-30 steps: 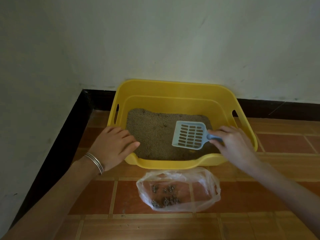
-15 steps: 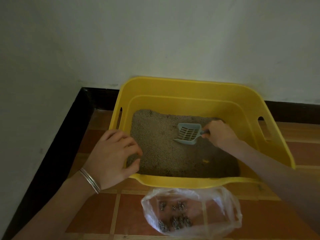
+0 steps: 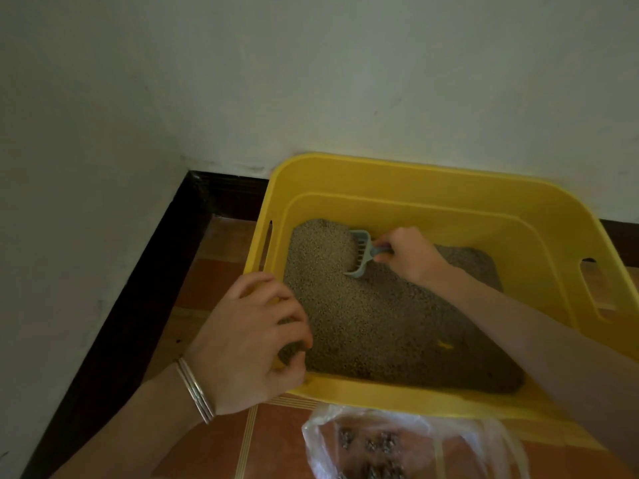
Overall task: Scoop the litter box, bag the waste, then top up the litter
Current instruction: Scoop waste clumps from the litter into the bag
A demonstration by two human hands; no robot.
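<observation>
Shifted leftward, the blue scoop [image 3: 361, 252] now digs into litter [image 3: 380, 323] at the far-left of the litter box [image 3: 432, 202], right grip [image 3: 409, 259] clenched round its handle. Left grip [image 3: 249, 340] clasps the near-left rim; the waste bag [image 3: 415, 430] lies just outside.

A yellow litter box [image 3: 397, 181] fills the centre right of the frame. The right hand [image 3: 408, 257] grips a pale blue scoop [image 3: 361, 252], its blade dug into the litter [image 3: 380, 323] at upper left. The left hand [image 3: 249, 337] grips the box's lower-left rim. A clear plastic bag [image 3: 460, 440] with dark clumps [image 3: 380, 440] lies at the bottom edge.
</observation>
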